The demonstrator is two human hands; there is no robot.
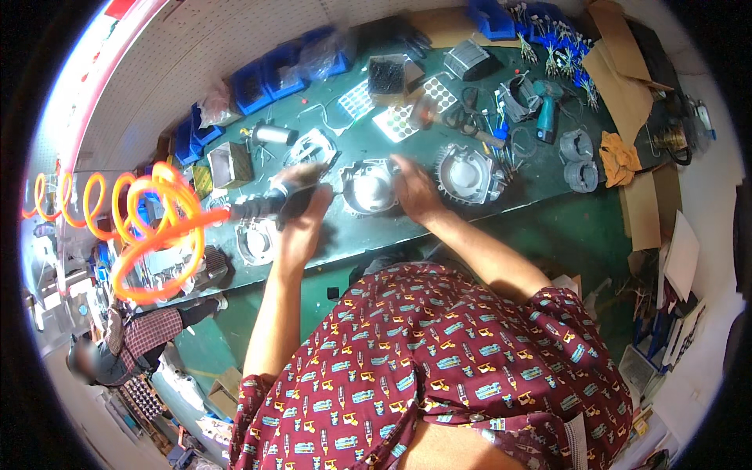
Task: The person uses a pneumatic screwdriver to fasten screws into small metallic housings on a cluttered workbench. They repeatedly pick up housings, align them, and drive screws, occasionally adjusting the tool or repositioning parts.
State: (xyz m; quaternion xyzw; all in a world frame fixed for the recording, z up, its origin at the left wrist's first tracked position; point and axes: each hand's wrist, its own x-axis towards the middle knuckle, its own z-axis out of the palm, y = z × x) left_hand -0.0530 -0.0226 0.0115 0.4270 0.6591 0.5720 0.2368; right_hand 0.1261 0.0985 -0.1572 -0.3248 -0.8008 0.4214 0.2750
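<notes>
My left hand (pixel 301 229) is wrapped around a dark air tool (pixel 291 202), which joins an orange coiled hose (pixel 160 227). The tool points toward a round silver cast-metal housing (pixel 371 188) on the bench in front of me. On that housing's right edge, my right hand (pixel 417 190) grips the rim, its fingertips partly hidden. A similar cast housing (pixel 466 174) lies just right of my right hand. Below the tool, at the bench's front edge, sits a pale metal ring-shaped part (pixel 256 241).
The green bench (pixel 345 244) carries a teal power drill (pixel 546 112), grey ring parts (pixel 580 160), trays of round pieces (pixel 396 123) and an open box (pixel 229 164). Blue bins (pixel 249 88) line the back. Another person (pixel 141 342) is at the lower left.
</notes>
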